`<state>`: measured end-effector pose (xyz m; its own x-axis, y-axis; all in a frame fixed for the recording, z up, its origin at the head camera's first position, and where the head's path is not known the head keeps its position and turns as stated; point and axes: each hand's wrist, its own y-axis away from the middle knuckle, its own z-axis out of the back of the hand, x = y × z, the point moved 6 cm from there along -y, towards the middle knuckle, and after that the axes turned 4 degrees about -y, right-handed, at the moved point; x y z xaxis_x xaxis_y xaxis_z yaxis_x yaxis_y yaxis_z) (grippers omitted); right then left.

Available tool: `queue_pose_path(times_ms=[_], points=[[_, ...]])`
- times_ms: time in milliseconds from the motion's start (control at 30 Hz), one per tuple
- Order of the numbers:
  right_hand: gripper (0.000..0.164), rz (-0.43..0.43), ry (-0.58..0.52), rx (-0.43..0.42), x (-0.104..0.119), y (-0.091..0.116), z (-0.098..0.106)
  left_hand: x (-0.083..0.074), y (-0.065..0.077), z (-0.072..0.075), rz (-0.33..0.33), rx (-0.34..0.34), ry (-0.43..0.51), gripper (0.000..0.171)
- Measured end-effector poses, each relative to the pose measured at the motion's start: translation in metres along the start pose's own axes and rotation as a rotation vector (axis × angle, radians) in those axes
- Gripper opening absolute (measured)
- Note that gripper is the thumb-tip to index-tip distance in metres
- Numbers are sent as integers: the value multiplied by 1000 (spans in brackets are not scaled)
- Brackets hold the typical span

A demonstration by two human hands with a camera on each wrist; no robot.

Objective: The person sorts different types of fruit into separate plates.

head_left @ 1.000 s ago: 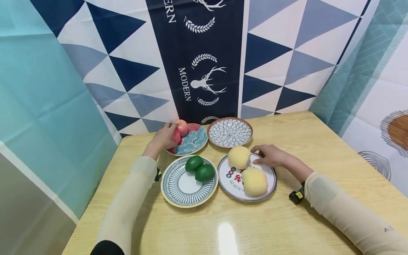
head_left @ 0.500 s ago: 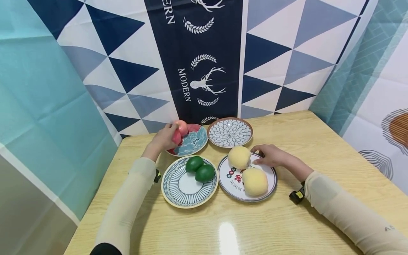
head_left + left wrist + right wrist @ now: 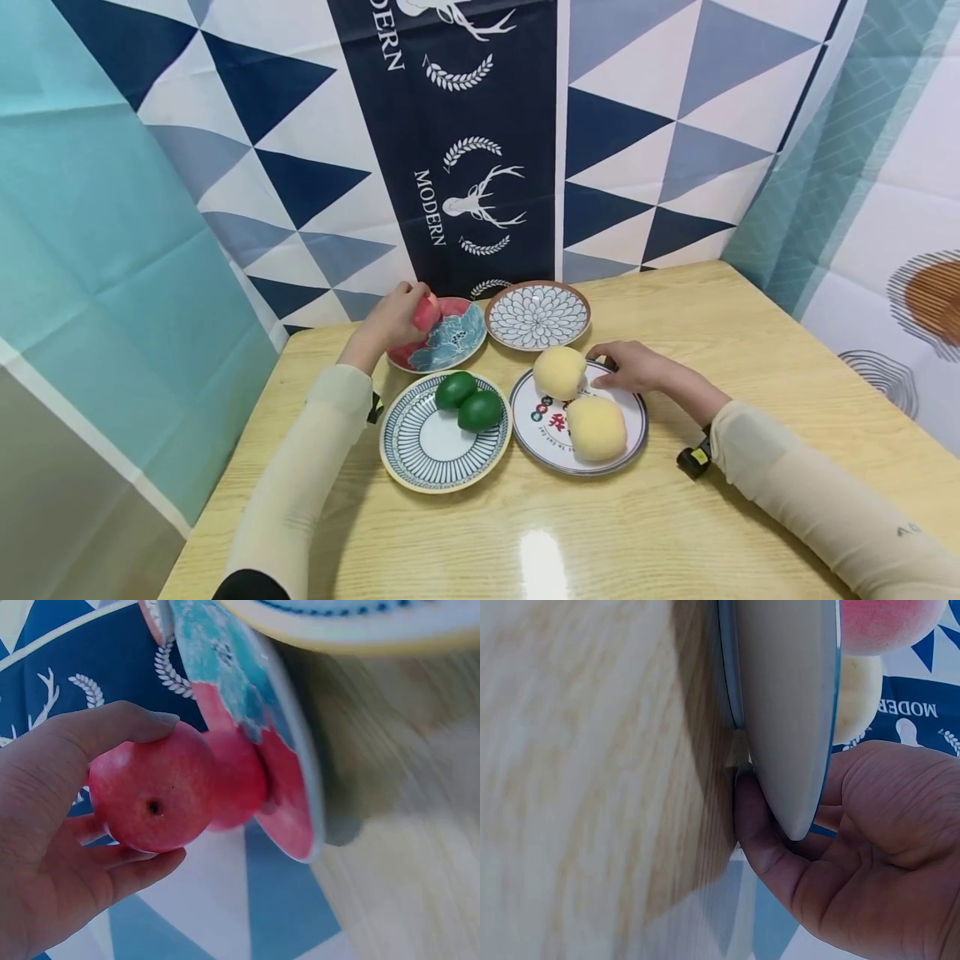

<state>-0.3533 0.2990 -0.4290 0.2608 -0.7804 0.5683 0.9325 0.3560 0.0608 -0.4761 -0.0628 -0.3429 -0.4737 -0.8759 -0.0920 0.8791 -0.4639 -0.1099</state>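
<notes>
My left hand [image 3: 393, 321] holds a red apple [image 3: 154, 787] between thumb and fingers, above the left part of a red and blue flower-patterned plate [image 3: 459, 337]. A second red apple [image 3: 236, 780] sits behind it on that plate, partly hidden in the left wrist view. My right hand [image 3: 632, 367] grips the rim of a white plate [image 3: 536, 429] with red lettering, its fingers curled under the edge in the right wrist view. Two yellow peaches lie on this plate, a rear peach [image 3: 559, 372] and a front peach [image 3: 597, 428]; one shows a pink side in the right wrist view.
A blue-striped plate [image 3: 442, 468] at front left bears two dark green fruits [image 3: 468, 402], perhaps avocados. A brown-rimmed petal-patterned plate [image 3: 538, 317] stands at the back. Patterned cloth [image 3: 480, 167] hangs behind the wooden table [image 3: 450, 542], with more cloth at both sides.
My left hand has risen a little with the apple and now covers where the rear apple showed. The right hand keeps its grip on the plate. The head view has shifted slightly.
</notes>
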Motion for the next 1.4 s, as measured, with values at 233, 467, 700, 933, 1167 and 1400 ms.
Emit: queue_pose_path(times_ms=[233,467,700,933,1167,1400], points=[[48,9,15,3,2,0,-1,-24,-9,7,-71,-10,-6,71],[47,10,21,7,2,-2,-2,-42,-21,10,-125,-4,-22,71],[47,16,36,5,4,-4,3,-57,-30,15,-138,-16,-2,71],[47,16,26,6,7,-2,7,-69,-35,21,-141,-40,4,69],[46,16,23,15,7,-1,3,-79,-44,17,-181,-34,-14,68],[48,3,19,19,5,-2,2,-91,-58,12,-182,9,16,66]])
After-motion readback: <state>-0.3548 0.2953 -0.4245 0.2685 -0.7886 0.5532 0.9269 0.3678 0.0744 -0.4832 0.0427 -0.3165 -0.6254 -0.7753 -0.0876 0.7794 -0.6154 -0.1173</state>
